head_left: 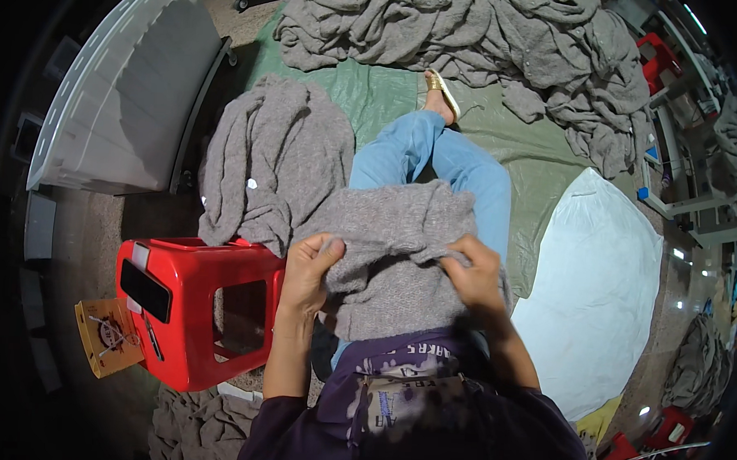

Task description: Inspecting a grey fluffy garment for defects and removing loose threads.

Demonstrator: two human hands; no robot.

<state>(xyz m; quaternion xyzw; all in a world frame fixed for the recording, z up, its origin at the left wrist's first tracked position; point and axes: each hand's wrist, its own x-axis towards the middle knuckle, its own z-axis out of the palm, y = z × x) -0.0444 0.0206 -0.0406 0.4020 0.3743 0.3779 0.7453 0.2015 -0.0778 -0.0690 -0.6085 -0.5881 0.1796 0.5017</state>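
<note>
Across my lap lies a grey-brown knitted garment (394, 219), probably a sweater, bunched into a fold between my hands. My left hand (307, 268) pinches its edge on the left, thumb on top. On the right, my right hand (472, 271) grips the same fold with curled fingers. The knit looks drawn fairly taut between the two hands, with a shadowed hollow under the fold. Its lower part rests against my dark purple top. Just beyond my left hand, a heap of the same grey knitwear (277, 152) touches the garment.
A red plastic stool (192, 304) stands close on my left, carrying a black phone (145, 290) and small snips (152, 336). A white wheeled bin (128, 96) is at far left. More grey knitwear (476, 29) is piled ahead on a green sheet (374, 90). A stuffed white sack (592, 297) lies right.
</note>
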